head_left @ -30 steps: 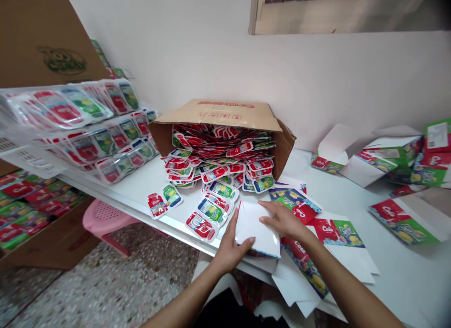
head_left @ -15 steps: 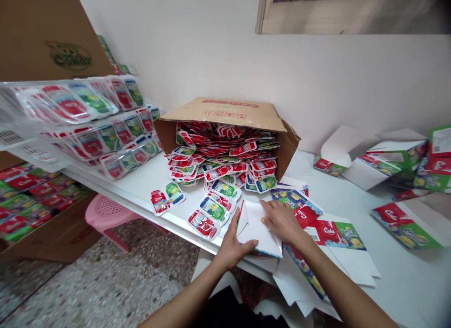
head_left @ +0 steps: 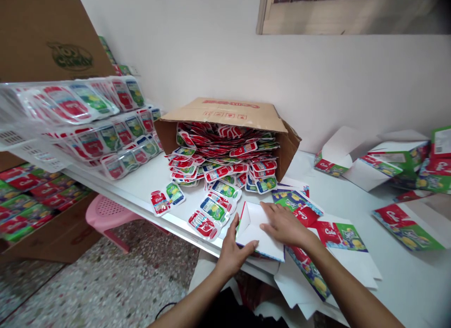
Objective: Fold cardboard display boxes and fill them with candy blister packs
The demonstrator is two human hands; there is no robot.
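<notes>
A flat white carton blank lies at the near edge of the white table. My left hand grips its left flap, thumb on top and fingers along the raised edge. My right hand presses flat on the blank, fingers stretched out. Under it lies a stack of printed red and green flat cartons. Beside my left hand lie loose candy blister packs.
A brown cardboard box on its side spills several blister packs. White trays of packs stand at the left over a pink stool. Folded cartons sit at the far right. A big brown box stands behind the trays.
The left flap of the white blank has been lifted a little higher. Both hands have shifted slightly on it; the view has barely moved.
</notes>
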